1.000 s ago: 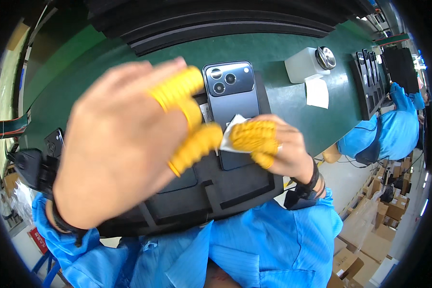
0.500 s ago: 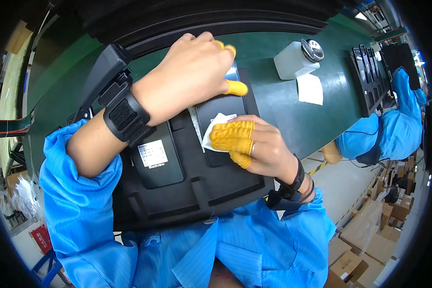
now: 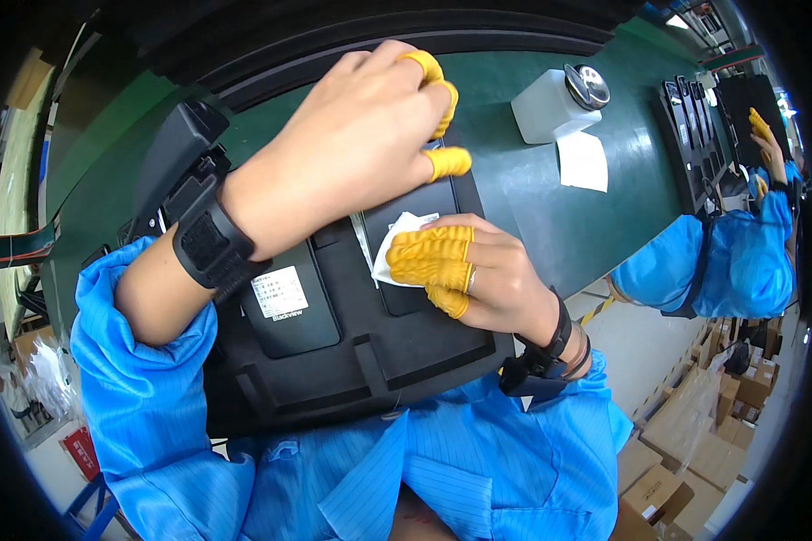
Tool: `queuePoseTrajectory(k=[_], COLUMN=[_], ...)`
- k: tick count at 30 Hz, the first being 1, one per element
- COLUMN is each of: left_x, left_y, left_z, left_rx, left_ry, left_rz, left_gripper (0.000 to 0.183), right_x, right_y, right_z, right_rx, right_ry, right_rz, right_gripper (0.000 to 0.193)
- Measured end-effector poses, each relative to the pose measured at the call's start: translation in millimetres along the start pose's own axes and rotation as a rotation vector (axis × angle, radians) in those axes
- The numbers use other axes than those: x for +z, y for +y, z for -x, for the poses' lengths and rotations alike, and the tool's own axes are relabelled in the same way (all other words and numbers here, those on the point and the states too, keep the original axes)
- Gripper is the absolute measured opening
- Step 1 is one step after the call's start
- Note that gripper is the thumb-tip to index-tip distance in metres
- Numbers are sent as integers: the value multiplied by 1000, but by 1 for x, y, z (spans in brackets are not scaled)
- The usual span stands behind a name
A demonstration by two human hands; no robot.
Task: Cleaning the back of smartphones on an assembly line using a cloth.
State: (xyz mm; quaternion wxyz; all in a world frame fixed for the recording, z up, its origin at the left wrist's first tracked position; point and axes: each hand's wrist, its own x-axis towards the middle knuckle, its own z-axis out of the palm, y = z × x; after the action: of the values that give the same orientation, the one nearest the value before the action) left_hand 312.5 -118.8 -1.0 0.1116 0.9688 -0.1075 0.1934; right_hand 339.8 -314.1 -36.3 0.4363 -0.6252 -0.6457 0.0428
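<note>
My right hand (image 3: pixel 478 270), wearing yellow finger cots, presses a folded white wipe (image 3: pixel 382 262) against a dark phone (image 3: pixel 415 200). This phone lies in a slot of a black foam tray (image 3: pixel 320 386). My left hand (image 3: pixel 370 122) reaches across the far end of the same phone. Its cotted fingers are bent and the thumb stands apart from them, with nothing visible between. Whether the left fingertips touch the phone, I cannot tell. Left of it, a second dark phone (image 3: pixel 309 335) with a white label (image 3: pixel 280 293) rests in the tray, partly beneath my left forearm.
A white bottle (image 3: pixel 550 110) with a metal top stands on the green table (image 3: pixel 523 203), beside a white paper sheet (image 3: pixel 584 164). Farther right are a black tray of phones (image 3: pixel 692 149) and a co-worker's blue sleeve (image 3: pixel 668 266). Cardboard boxes (image 3: pixel 677 451) lie on the floor.
My left hand has lifted slightly, its thumb and fingers more spread. My right hand and the wipe have shifted a little left. The co-worker's raised hand has come into view.
</note>
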Motion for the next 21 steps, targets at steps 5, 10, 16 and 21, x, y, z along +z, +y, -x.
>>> queuePoseTrajectory(k=[5, 10, 16, 21], left_x=[1, 1, -32, -128], left_y=[6, -9, -33, -55], left_z=[2, 5, 10, 69], left_rx=[75, 8, -10, -368], left_ry=[29, 13, 129, 109], left_rz=[60, 79, -23, 221], left_gripper=[24, 18, 17, 35], right_x=[0, 3, 1, 2], right_y=[1, 1, -1, 2], right_z=[0, -3, -2, 2], right_rx=[-5, 6, 24, 48], right_ry=[10, 9, -4, -5], right_rz=[2, -9, -7, 12], right_gripper=[23, 24, 23, 22])
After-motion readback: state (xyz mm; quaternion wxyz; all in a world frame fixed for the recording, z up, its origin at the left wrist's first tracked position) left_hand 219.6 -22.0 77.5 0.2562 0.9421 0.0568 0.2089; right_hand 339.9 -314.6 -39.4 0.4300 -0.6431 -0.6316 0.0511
